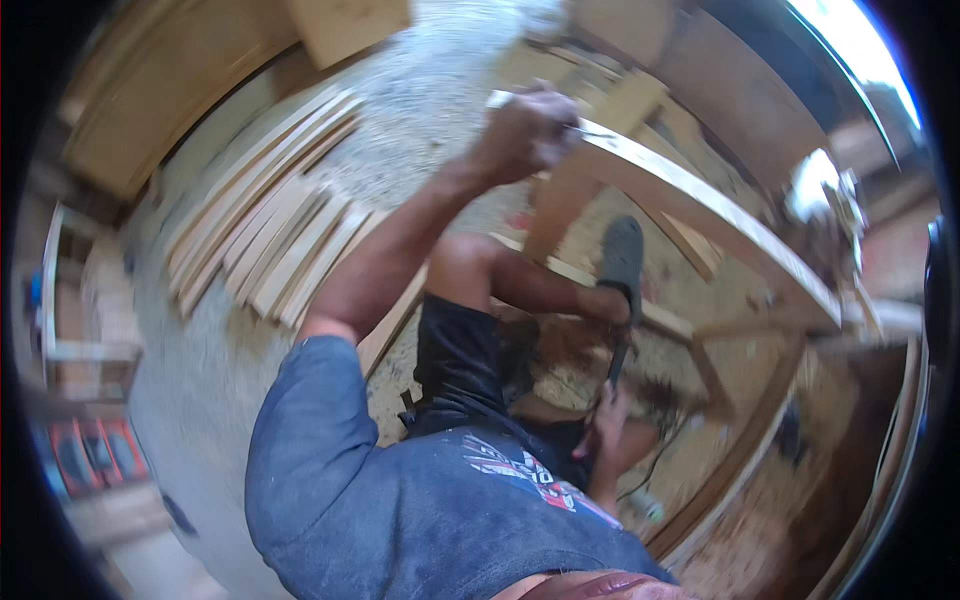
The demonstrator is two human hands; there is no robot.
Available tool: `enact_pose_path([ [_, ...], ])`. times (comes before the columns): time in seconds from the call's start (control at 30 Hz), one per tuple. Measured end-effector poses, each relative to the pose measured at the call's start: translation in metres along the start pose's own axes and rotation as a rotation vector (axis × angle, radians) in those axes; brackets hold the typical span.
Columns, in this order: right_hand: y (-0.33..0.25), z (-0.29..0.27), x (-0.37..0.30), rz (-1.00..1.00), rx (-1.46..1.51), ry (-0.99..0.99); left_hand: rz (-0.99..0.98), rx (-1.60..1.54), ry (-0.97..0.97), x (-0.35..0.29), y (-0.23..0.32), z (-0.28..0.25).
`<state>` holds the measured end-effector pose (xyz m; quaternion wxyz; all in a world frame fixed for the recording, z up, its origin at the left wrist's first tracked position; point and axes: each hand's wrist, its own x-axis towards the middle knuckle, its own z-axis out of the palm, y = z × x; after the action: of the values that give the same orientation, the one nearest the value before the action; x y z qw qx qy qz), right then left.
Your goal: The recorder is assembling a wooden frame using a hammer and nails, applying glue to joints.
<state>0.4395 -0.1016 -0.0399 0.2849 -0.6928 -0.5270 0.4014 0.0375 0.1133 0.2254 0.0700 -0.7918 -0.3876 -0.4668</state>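
Observation:
My left hand (535, 125) is closed at the far end of a long pale wooden beam (715, 210). From its fingers a thin dark piece, seemingly metal, pokes out over the beam's top; its kind is blurred. Lower down, beside my bent leg, my right hand (605, 425) grips a tool with a dark shaft (619, 362) and a reddish end. The tool's head cannot be made out. The beam belongs to a wooden frame (708, 375) standing to my right.
Several wooden strips (290, 235) lie on the floor at left. My foot in a grey shoe (622, 255) rests inside the frame. A cord (660, 460) runs beside my right hand. Large wooden panels (185, 90) stand at the far left, and an orange-and-black case (98, 455) sits at the left edge.

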Motion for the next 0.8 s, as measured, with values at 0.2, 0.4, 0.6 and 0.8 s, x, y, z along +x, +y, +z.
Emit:
enact_pose_path([
  [0.2,-0.106,-0.089,-0.013,-0.095,0.245,0.168,-0.039,-0.020,-0.054,0.003,0.006,-0.014],
  [0.4,-0.195,-0.124,-0.021,-0.396,0.290,0.073,-0.014,-0.056,-0.074,0.002,0.006,-0.017],
  [0.6,-0.283,-0.135,-0.024,-0.542,0.074,0.008,-0.032,-0.136,-0.167,0.006,0.002,-0.018],
  [0.8,-0.354,-0.126,-0.020,-0.765,-0.225,-0.028,-0.076,-0.123,-0.223,0.008,0.000,-0.019],
])
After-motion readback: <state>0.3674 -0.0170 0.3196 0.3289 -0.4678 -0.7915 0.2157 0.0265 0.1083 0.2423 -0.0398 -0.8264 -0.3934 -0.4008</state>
